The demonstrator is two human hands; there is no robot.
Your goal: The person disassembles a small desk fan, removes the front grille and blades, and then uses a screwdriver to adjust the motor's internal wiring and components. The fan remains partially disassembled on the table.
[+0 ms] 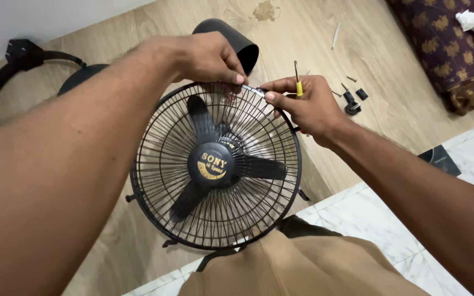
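A black fan with a round wire grille and three blades stands face up in front of my knees. My left hand pinches a small metal clip at the top rim of the grille. My right hand meets it there, thumb and forefinger on the same clip. A thin screwdriver with a yellow handle is tucked upright in my right hand's fingers.
A black cone-shaped motor cover lies behind the fan. Small black parts and screws are scattered on the wood-pattern floor to the right. A curved black stand lies at far left, and a patterned cushion with crumpled tissue at top right.
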